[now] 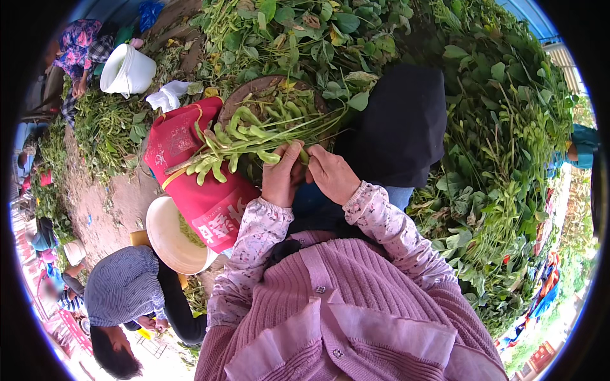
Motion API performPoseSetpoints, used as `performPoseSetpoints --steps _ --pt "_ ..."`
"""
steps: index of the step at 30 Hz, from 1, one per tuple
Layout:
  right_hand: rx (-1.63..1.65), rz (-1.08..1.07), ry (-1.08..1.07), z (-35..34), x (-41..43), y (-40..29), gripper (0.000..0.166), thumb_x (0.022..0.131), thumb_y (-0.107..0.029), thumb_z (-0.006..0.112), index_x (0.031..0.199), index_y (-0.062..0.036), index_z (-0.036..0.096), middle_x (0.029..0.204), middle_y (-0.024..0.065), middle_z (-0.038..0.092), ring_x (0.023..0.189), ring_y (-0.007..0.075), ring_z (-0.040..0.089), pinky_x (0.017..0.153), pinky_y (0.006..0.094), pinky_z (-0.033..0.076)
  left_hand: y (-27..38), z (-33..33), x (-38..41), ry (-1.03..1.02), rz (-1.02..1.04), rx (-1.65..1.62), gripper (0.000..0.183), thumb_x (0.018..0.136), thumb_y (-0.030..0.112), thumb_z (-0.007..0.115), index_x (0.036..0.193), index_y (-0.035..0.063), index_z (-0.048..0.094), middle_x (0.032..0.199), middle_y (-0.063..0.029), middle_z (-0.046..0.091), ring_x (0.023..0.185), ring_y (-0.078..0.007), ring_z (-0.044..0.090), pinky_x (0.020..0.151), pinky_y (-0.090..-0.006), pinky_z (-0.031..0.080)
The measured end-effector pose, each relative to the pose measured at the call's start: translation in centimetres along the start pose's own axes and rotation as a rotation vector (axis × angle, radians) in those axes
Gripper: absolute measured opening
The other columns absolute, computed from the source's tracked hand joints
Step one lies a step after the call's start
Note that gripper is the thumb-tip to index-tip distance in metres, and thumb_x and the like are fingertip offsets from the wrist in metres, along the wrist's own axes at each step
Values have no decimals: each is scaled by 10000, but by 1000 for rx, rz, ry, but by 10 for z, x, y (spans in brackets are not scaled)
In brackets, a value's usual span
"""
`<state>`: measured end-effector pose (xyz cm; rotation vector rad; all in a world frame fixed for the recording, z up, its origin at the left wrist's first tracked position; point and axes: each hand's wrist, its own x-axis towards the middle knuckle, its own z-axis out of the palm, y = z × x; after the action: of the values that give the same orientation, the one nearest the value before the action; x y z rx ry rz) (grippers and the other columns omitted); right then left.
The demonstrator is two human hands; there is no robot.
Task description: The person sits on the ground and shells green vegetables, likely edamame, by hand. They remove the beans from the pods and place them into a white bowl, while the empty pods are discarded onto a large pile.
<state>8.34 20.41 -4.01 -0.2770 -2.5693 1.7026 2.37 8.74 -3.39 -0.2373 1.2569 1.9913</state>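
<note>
A bunch of soybean stalks [243, 143] with plump green pods lies across my lap, over the red cloth and a round basin. My left hand [282, 175] grips the stems near their middle, its thumb up against them. Beside it, my right hand [332, 172] pinches a green pod [304, 156] between thumb and bent fingers, and the two hands nearly touch. Behind the stalks, the brown-rimmed basin [238, 97] holds loose pods. The fingers of both hands are partly hidden underneath.
Soybean plants are heaped ahead [314, 28] and along the right [495, 166]. A red apron-like cloth [214, 200] bearing writing covers my left leg. A white bucket [164, 233] with pods stands left; another bucket [128, 71] stands farther off. A person [124, 285] bends nearby.
</note>
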Motion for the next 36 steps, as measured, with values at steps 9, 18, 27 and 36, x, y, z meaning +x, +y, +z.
performPoseSetpoints --steps 9,18,27,36 --pt "-21 6 -26 13 -2 8 46 820 -46 421 841 -10 401 597 172 497 591 357 538 528 397 417 4 -19 0 -136 -35 128 114 877 179 519 875 71 553 594 59 416 442 -24 317 396 -175 227" --pt "-80 50 9 4 -2 4 146 843 -139 440 795 -2 430 685 244 552 651 401 557 558 470 443 -5 -20 -4 -188 44 236 172 904 173 442 1012 54 505 701 19 472 466 -40 352 402 -161 247" --pt "-452 -173 82 13 50 -56 291 795 -309 570 759 -39 466 695 142 576 605 322 589 518 408 477 -20 -43 -4 2 672 1095 182 837 135 478 990 43 511 698 -25 530 560 -139 489 460 -248 370" --pt "-202 -218 145 34 69 -25 170 753 -106 587 783 -60 426 628 119 567 522 294 581 483 380 464 9 -50 -17 -274 -129 662 195 716 100 463 816 -33 566 694 -48 525 498 -91 428 366 -203 259"
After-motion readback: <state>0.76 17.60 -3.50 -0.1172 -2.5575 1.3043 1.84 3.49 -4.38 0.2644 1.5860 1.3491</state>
